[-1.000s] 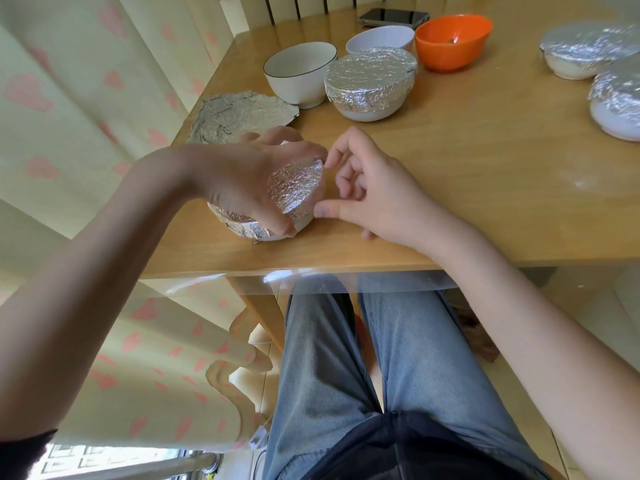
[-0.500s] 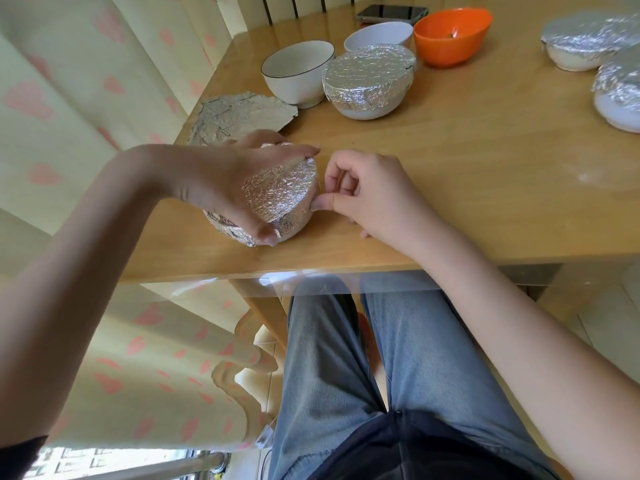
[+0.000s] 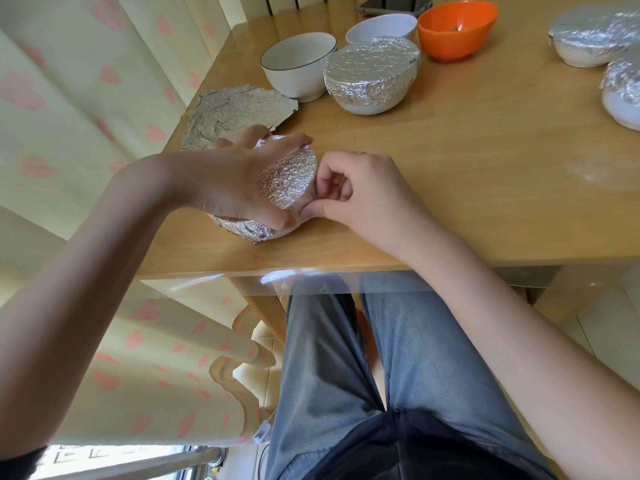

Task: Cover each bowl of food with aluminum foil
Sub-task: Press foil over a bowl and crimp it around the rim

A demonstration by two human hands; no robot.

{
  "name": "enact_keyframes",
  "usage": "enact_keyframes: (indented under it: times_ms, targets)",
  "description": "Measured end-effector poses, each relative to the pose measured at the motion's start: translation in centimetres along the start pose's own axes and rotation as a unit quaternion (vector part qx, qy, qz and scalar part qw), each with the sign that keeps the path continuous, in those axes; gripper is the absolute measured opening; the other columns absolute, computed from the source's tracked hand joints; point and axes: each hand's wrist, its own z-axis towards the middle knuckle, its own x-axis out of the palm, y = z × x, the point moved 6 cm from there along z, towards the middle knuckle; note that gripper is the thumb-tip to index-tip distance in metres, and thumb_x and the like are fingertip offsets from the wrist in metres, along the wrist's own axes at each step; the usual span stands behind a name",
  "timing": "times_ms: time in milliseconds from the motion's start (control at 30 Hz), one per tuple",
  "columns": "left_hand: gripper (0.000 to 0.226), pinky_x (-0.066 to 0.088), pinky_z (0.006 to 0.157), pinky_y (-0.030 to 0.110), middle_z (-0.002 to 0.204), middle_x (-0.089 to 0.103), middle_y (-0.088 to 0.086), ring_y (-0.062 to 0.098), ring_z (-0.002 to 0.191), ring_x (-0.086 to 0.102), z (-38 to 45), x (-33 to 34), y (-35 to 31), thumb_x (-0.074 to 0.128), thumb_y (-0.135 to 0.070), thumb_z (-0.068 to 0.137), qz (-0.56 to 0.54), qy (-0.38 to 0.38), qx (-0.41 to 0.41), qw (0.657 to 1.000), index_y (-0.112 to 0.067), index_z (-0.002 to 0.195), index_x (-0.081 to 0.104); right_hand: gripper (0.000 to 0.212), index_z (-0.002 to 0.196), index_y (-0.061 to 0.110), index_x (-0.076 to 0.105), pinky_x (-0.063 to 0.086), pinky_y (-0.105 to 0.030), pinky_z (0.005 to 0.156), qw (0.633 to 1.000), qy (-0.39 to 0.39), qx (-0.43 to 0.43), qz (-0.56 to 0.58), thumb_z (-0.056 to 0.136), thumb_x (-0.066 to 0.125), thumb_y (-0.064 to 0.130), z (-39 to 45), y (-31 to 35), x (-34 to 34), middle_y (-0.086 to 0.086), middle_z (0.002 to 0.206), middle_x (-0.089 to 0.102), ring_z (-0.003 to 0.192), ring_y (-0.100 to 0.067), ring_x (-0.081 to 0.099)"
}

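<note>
A small white bowl covered with crinkled foil (image 3: 287,178) stands near the table's front left corner. My left hand (image 3: 239,178) lies over its left side, thumb and fingers curled round the rim. My right hand (image 3: 360,192) is at the bowl's right edge, fingers curled, thumb and fingertips pinching the foil against the rim. A loose crumpled foil sheet (image 3: 239,110) lies just behind the bowl. Further back stand an uncovered white bowl with a dark rim (image 3: 298,65), a foil-covered bowl (image 3: 372,74), a second white bowl (image 3: 381,26) and an orange bowl (image 3: 457,29).
Two more foil-covered bowls, one (image 3: 592,36) behind the other (image 3: 623,91), stand at the right edge of the wooden table (image 3: 485,188). A phone (image 3: 394,3) lies at the back. A heart-patterned curtain (image 3: 86,98) hangs left of the table. My legs in jeans are below the table edge.
My right hand's fingers have curled in from spread to a pinch at the bowl's right rim. The left hand has kept its grip on the bowl.
</note>
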Motion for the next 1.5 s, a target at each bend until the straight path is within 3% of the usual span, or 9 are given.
enact_keyframes:
  times_ms: [100, 200, 500, 733, 900, 1067, 1133, 1300, 1500]
  targets:
    - [0.111, 0.030, 0.108, 0.053, 0.155, 0.005, -0.016, 0.035, 0.141, 0.017, 0.0, 0.0, -0.1, 0.050, -0.079, 0.036, -0.004, 0.003, -0.003, 1.000, -0.073, 0.131, -0.007, 0.027, 0.071, 0.010, 0.061, 0.052, -0.030, 0.049, 0.999, 0.023, 0.021, 0.035, 0.069, 0.084, 0.024, 0.4, -0.2, -0.3, 0.023, 0.050, 0.055, 0.052, -0.003, 0.051]
    - [0.110, 0.030, 0.108, 0.052, 0.155, 0.004, -0.018, 0.033, 0.141, 0.016, 0.0, 0.0, -0.1, 0.049, -0.078, 0.035, -0.001, 0.007, -0.006, 1.000, -0.074, 0.129, -0.009, 0.024, 0.070, 0.010, 0.063, 0.055, -0.036, 0.044, 0.996, 0.053, 0.050, 0.051, 0.069, 0.084, 0.021, 1.0, -0.3, -0.5, 0.013, 0.049, 0.055, 0.050, -0.015, 0.059]
    - [0.113, 0.029, 0.107, 0.052, 0.153, 0.000, -0.024, 0.028, 0.142, 0.012, -0.3, 0.2, -0.3, 0.048, -0.076, 0.033, -0.008, 0.011, -0.015, 1.000, -0.072, 0.131, -0.008, 0.039, 0.052, 0.012, 0.057, 0.039, -0.020, 0.039, 0.979, 0.190, 0.066, -0.044, 0.058, 0.089, 0.033, 3.9, 0.8, -0.7, -0.007, 0.049, 0.054, 0.041, -0.018, 0.048]
    - [0.110, 0.027, 0.108, 0.053, 0.153, -0.002, -0.025, 0.027, 0.144, 0.010, -0.4, 0.2, -0.3, 0.047, -0.077, 0.034, -0.003, 0.017, -0.013, 1.000, -0.072, 0.128, -0.011, 0.033, 0.072, 0.012, 0.056, 0.046, -0.024, 0.037, 0.973, 0.220, 0.067, 0.019, 0.069, 0.083, 0.030, 2.6, -0.1, -0.4, -0.005, 0.061, 0.055, 0.045, -0.012, 0.047]
    - [0.104, 0.028, 0.108, 0.053, 0.154, 0.002, -0.021, 0.031, 0.142, 0.012, -0.5, 0.0, -0.3, 0.044, -0.079, 0.034, -0.005, 0.015, -0.018, 1.000, -0.073, 0.122, -0.009, 0.036, 0.068, 0.011, 0.050, 0.047, -0.026, 0.038, 0.983, 0.176, 0.055, 0.018, 0.075, 0.079, 0.031, 2.9, 0.3, -0.3, -0.012, 0.061, 0.051, 0.043, -0.015, 0.048]
    - [0.117, 0.024, 0.109, 0.059, 0.161, 0.001, -0.002, 0.047, 0.144, 0.012, 0.2, 0.3, -0.4, 0.038, -0.097, 0.046, 0.034, 0.005, -0.101, 0.994, -0.057, 0.143, -0.014, 0.019, 0.084, 0.018, 0.057, 0.049, -0.031, 0.036, 0.992, 0.112, 0.053, -0.017, 0.084, 0.070, 0.032, 2.0, -0.6, -1.0, 0.002, 0.065, 0.056, 0.045, -0.014, 0.056]
    - [0.128, 0.015, 0.114, 0.060, 0.163, -0.014, 0.002, 0.046, 0.147, 0.001, 0.1, 0.1, -0.5, 0.043, -0.102, 0.043, 0.022, 0.026, -0.111, 0.993, -0.055, 0.144, -0.022, 0.019, 0.091, 0.021, 0.058, 0.051, -0.037, 0.038, 0.995, 0.089, 0.044, -0.024, 0.084, 0.070, 0.033, 1.0, -0.9, -1.1, 0.002, 0.066, 0.055, 0.052, -0.022, 0.060]
    - [0.138, -0.003, 0.115, 0.062, 0.154, -0.035, -0.016, 0.021, 0.140, -0.036, -0.2, -0.7, 0.1, 0.061, -0.093, 0.025, 0.000, 0.050, -0.004, 0.999, -0.072, 0.125, -0.031, 0.038, 0.088, 0.021, 0.060, 0.045, -0.022, 0.050, 0.995, 0.075, 0.025, -0.054, 0.069, 0.078, 0.047, -0.1, -0.7, -0.8, 0.007, 0.061, 0.054, 0.050, -0.004, 0.050]
    - [0.127, 0.019, 0.116, 0.055, 0.153, -0.004, -0.030, 0.021, 0.149, 0.002, 0.8, -0.2, -0.1, 0.067, -0.085, 0.029, 0.023, 0.048, 0.056, 0.997, -0.078, 0.127, -0.013, 0.034, 0.071, 0.024, 0.056, 0.048, -0.033, 0.061, 0.998, 0.031, 0.024, -0.042, 0.066, 0.080, 0.049, 0.7, -0.7, 0.0, 0.011, 0.056, 0.051, 0.053, -0.006, 0.046]
